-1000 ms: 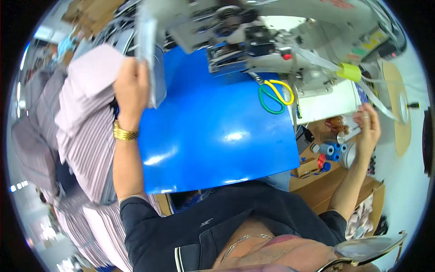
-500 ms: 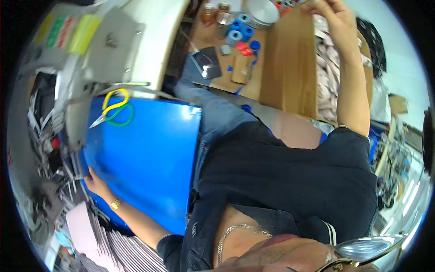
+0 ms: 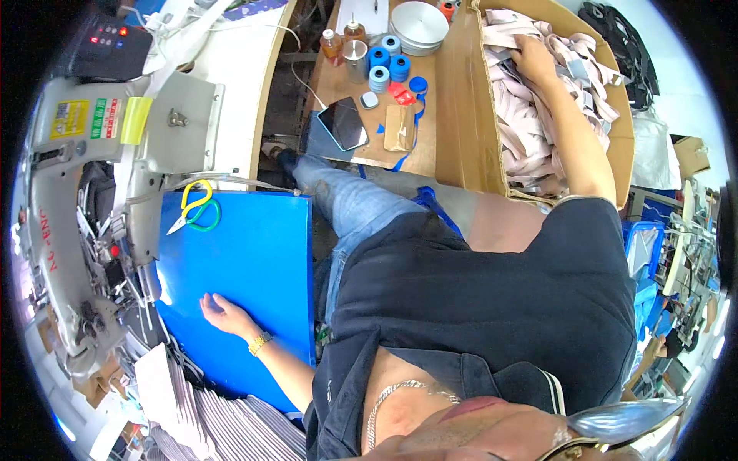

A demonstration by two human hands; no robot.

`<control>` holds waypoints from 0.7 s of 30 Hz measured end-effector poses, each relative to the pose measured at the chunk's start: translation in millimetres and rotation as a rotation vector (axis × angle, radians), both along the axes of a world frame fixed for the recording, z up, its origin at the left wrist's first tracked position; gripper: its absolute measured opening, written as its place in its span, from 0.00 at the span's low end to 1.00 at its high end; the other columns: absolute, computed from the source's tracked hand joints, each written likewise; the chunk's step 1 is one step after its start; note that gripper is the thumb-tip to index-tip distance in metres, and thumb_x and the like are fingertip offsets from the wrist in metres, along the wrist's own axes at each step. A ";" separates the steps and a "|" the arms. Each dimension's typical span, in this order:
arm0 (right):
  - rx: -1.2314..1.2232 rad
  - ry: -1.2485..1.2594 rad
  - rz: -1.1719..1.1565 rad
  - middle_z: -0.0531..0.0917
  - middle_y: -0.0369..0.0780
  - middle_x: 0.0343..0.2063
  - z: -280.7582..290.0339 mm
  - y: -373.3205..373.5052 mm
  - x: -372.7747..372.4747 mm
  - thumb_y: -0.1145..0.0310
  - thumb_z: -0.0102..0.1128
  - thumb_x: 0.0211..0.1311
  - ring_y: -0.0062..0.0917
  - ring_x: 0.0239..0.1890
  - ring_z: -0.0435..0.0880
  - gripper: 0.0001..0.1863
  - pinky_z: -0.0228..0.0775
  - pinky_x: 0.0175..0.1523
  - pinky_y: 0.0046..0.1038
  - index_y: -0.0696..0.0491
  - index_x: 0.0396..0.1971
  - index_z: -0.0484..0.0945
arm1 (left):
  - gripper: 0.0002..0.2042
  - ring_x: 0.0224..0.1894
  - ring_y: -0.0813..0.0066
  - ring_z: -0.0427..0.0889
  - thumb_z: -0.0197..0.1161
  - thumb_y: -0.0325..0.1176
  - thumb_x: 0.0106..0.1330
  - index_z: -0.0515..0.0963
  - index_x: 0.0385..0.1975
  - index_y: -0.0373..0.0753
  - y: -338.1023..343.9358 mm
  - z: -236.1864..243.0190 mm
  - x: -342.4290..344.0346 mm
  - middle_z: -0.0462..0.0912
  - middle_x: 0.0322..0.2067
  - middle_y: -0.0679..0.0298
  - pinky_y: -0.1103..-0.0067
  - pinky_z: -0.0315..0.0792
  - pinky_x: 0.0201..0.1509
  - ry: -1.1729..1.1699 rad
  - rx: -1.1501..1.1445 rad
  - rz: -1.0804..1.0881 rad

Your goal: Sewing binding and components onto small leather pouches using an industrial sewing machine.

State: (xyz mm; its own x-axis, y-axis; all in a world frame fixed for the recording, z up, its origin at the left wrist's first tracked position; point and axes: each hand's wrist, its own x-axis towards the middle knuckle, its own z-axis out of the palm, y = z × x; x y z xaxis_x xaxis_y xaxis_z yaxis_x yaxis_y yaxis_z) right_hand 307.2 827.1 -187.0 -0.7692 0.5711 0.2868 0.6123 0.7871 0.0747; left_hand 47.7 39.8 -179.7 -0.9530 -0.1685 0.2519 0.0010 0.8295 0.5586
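My left hand (image 3: 223, 314) hovers over or rests on the blue panel (image 3: 254, 261), fingers loosely bent and apart, holding nothing. My right hand (image 3: 536, 59) reaches into a cardboard box (image 3: 470, 115) at the right. Its fingers are curled down on a pale pink fabric strip (image 3: 503, 35), their tips partly hidden in the pile. Several such strips (image 3: 530, 146) lie tangled in the box. Scissors (image 3: 193, 211) with yellow and green handles lie at the far left corner of the panel.
A grey sewing machine (image 3: 65, 253) stands at the left. Striped fabric pieces (image 3: 250, 422) lie stacked at the near left. On a wooden board (image 3: 427, 154) are blue thread spools (image 3: 378, 79), bottles (image 3: 331, 48), white discs (image 3: 419, 24), and a phone (image 3: 344, 124).
My left hand has come away from beside the machine, rightward over the panel. My right hand has gone from above the box's far edge down into the strips. The view has steadied and shifted.
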 end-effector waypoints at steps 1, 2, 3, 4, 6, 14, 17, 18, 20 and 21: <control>-0.051 -0.036 -0.048 0.85 0.49 0.38 -5.6 0.6 -0.5 0.62 0.58 0.60 0.47 0.44 0.83 0.19 0.74 0.50 0.46 0.55 0.48 0.79 | 0.18 0.57 0.55 0.74 0.58 0.35 0.70 0.74 0.52 0.26 0.1 -1.5 1.0 0.72 0.57 0.45 0.67 0.68 0.62 0.005 0.060 -0.004; -0.087 -0.171 -0.205 0.85 0.49 0.40 -9.6 1.5 0.6 0.60 0.55 0.61 0.46 0.45 0.83 0.17 0.74 0.51 0.46 0.53 0.45 0.79 | 0.18 0.57 0.55 0.74 0.58 0.35 0.70 0.74 0.52 0.26 -0.8 -1.9 1.6 0.73 0.57 0.46 0.67 0.69 0.62 0.077 0.019 -0.033; -0.080 -0.307 -0.382 0.84 0.49 0.42 -10.0 6.1 1.2 0.58 0.52 0.63 0.44 0.47 0.83 0.16 0.74 0.52 0.46 0.52 0.42 0.79 | 0.18 0.56 0.55 0.75 0.58 0.35 0.70 0.74 0.52 0.27 -0.9 -2.5 2.7 0.73 0.56 0.46 0.67 0.69 0.62 0.033 -0.008 -0.013; -0.159 -0.225 -0.368 0.84 0.50 0.39 -9.0 10.8 2.8 0.58 0.47 0.66 0.46 0.43 0.84 0.16 0.75 0.48 0.47 0.52 0.42 0.79 | 0.18 0.56 0.55 0.75 0.58 0.35 0.70 0.74 0.52 0.27 -1.3 -2.4 3.6 0.73 0.56 0.46 0.67 0.69 0.62 0.098 -0.013 -0.019; -0.045 -0.244 -0.163 0.84 0.51 0.37 4.7 27.5 0.7 0.60 0.46 0.67 0.47 0.41 0.83 0.15 0.75 0.46 0.48 0.54 0.41 0.77 | 0.17 0.56 0.55 0.75 0.58 0.35 0.70 0.75 0.52 0.28 -0.9 -2.1 4.8 0.74 0.55 0.47 0.67 0.69 0.62 0.071 -0.075 -0.034; -0.367 0.762 -0.049 0.78 0.35 0.16 208.2 -19.6 -34.8 0.52 0.49 0.71 0.18 0.19 0.77 0.22 0.67 0.24 0.23 0.56 0.29 0.80 | 0.17 0.58 0.54 0.74 0.58 0.36 0.70 0.76 0.51 0.29 -1.8 -1.1 4.4 0.76 0.55 0.47 0.65 0.67 0.62 0.123 -0.028 -0.030; -0.394 0.867 0.058 0.76 0.35 0.14 257.2 -55.6 -58.8 0.51 0.47 0.71 0.20 0.17 0.74 0.25 0.66 0.23 0.25 0.56 0.26 0.80 | 0.17 0.58 0.54 0.73 0.59 0.36 0.69 0.77 0.50 0.30 -6.5 -2.6 4.4 0.75 0.55 0.47 0.65 0.67 0.62 0.124 -0.020 -0.034; -0.366 0.809 0.058 0.76 0.37 0.16 255.9 -59.5 -65.0 0.52 0.47 0.71 0.21 0.18 0.75 0.24 0.67 0.25 0.26 0.56 0.26 0.80 | 0.16 0.58 0.55 0.73 0.59 0.36 0.68 0.78 0.49 0.31 -8.4 -2.9 5.1 0.75 0.55 0.47 0.65 0.67 0.62 0.081 -0.015 -0.030; -0.310 0.598 0.008 0.78 0.39 0.18 223.3 -58.4 -63.4 0.54 0.47 0.69 0.25 0.21 0.76 0.22 0.68 0.27 0.29 0.56 0.27 0.81 | 0.15 0.58 0.55 0.73 0.59 0.35 0.68 0.79 0.47 0.31 -11.0 -3.4 5.8 0.75 0.55 0.47 0.65 0.67 0.62 0.137 0.007 -0.042; -0.276 0.452 -0.024 0.78 0.40 0.19 197.1 -53.2 -60.3 0.55 0.47 0.69 0.26 0.23 0.77 0.21 0.69 0.29 0.30 0.56 0.28 0.81 | 0.14 0.58 0.55 0.74 0.59 0.35 0.67 0.80 0.46 0.31 -12.3 -3.4 6.2 0.76 0.55 0.47 0.65 0.67 0.62 0.090 0.027 -0.034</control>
State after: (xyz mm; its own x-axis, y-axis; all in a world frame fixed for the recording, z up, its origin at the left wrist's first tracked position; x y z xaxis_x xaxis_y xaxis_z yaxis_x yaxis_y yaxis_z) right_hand 247.0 773.9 10.1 -0.5894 0.6881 0.4233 0.5534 0.7256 -0.4089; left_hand 53.9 27.5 -183.1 -0.9322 -0.1438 0.3323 0.0802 0.8129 0.5768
